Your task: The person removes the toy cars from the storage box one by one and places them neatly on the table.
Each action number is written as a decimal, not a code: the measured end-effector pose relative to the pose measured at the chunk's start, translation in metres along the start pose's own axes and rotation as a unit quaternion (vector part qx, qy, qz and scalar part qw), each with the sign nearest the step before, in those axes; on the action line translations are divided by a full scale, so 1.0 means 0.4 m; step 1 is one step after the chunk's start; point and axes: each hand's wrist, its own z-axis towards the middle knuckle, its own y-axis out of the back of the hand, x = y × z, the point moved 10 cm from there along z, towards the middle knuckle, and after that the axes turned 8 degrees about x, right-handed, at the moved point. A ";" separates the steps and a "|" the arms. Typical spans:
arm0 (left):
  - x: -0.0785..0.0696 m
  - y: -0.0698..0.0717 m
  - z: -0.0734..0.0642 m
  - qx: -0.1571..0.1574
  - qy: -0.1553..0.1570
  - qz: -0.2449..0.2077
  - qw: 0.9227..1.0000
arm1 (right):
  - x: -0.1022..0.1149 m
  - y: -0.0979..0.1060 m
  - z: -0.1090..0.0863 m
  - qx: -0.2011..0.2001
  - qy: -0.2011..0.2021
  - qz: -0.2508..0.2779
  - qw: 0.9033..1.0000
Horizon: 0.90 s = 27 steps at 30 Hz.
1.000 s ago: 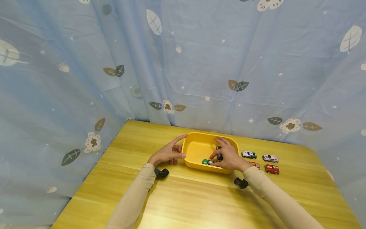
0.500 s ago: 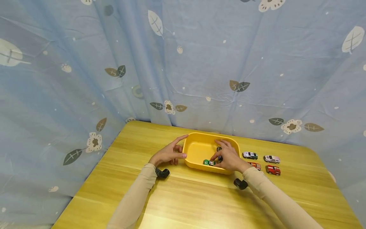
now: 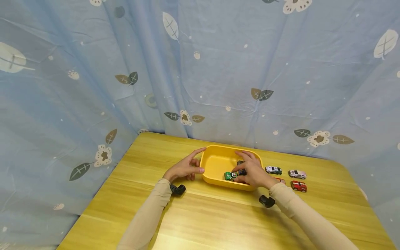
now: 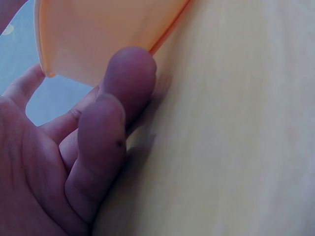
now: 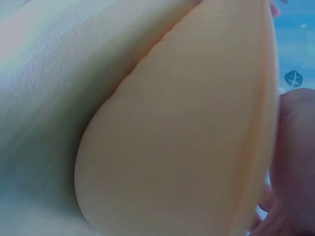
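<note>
A yellow plastic box (image 3: 215,163) stands on the table. My left hand (image 3: 184,168) holds its left end, with the index fingertip at the far corner and the thumb at the near one; in the left wrist view, other fingers (image 4: 129,81) curl beside the wall near the tabletop. Reaching over the right end, my right hand (image 3: 254,173) pinches a green toy car (image 3: 230,176) between thumb and index finger inside the box. A dark toy car (image 3: 240,162) lies beneath this hand, partly hidden. The right wrist view shows mostly the box's outer wall (image 5: 172,137).
Right of the box stand a white-and-green toy car (image 3: 273,170), a white-and-pink one (image 3: 297,174) and a red one (image 3: 298,186). An orange-red car (image 3: 280,180) is partly covered by the right wrist. A blue patterned curtain (image 3: 218,69) hangs behind the table (image 3: 203,215).
My right hand has shifted slightly right, and the green car has moved a little right and up with it, showing larger now. My left hand keeps its hold on the box.
</note>
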 end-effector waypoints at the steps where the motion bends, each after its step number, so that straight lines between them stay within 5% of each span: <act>1: -0.002 0.001 0.000 0.000 -0.001 0.000 1.000 | 0.000 0.006 -0.002 -0.002 0.001 0.000 1.000; 13: 0.000 0.001 0.002 0.001 -0.001 -0.007 1.000 | -0.020 0.084 -0.052 -0.014 -0.021 0.004 1.000; 27: 0.004 -0.001 0.002 0.001 -0.002 0.000 1.000 | -0.108 0.214 -0.164 -0.025 -0.048 -0.004 0.999</act>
